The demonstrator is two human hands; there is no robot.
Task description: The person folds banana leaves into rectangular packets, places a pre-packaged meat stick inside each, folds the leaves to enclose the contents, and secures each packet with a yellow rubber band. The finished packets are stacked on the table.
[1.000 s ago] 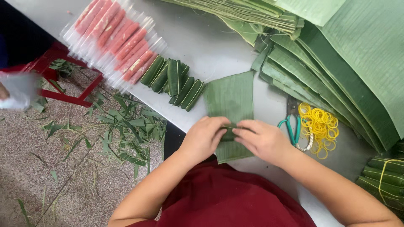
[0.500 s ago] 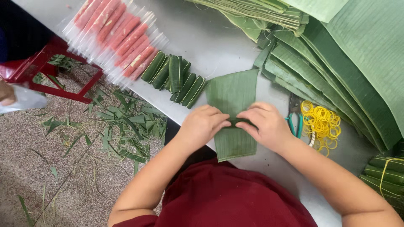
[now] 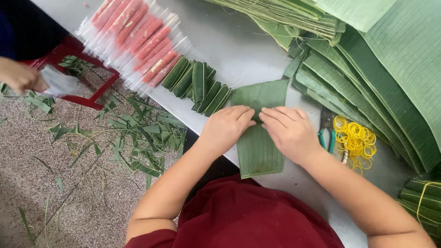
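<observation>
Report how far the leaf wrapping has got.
Done: several green wrapped rolls lie on the table. In hand: left hand and right hand press a banana leaf piece. Left: pink sticks in clear wrap and stacked leaves.

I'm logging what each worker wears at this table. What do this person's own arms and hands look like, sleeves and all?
Both arms are bare from above the elbow down. The left hand and right hand wear no gloves, and no rings, watch or bracelet show. A dark red short sleeve covers the left upper arm, part of a shirt of the same colour.
</observation>
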